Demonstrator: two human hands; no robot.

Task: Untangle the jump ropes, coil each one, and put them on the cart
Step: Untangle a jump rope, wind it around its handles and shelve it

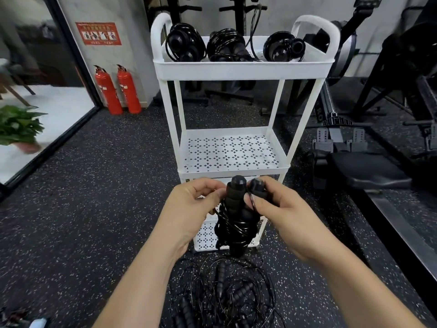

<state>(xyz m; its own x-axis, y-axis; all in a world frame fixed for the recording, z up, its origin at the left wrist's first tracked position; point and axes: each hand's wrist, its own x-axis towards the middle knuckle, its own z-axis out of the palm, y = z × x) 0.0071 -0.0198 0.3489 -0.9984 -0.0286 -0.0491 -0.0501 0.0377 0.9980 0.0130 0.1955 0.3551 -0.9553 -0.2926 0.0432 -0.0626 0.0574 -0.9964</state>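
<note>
Coiled jump rope (234,218), which I held upright between both hands: left hand (189,209) pinching one handle, right hand (279,209) gripping the other. Beyond them stood the cart (243,69); beneath them lay tangled ropes (224,292) on the floor.

Speckled black floor (94,209); 2 red extinguishers (108,92) by grey wall (132,31); plant (19,125) left.

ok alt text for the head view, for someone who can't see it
The left hand and right hand grip a coiled black jump rope in front of a white three-tier cart. Three coiled ropes sit on its top tray; a tangled pile of ropes lies on the floor below the hands.
</note>
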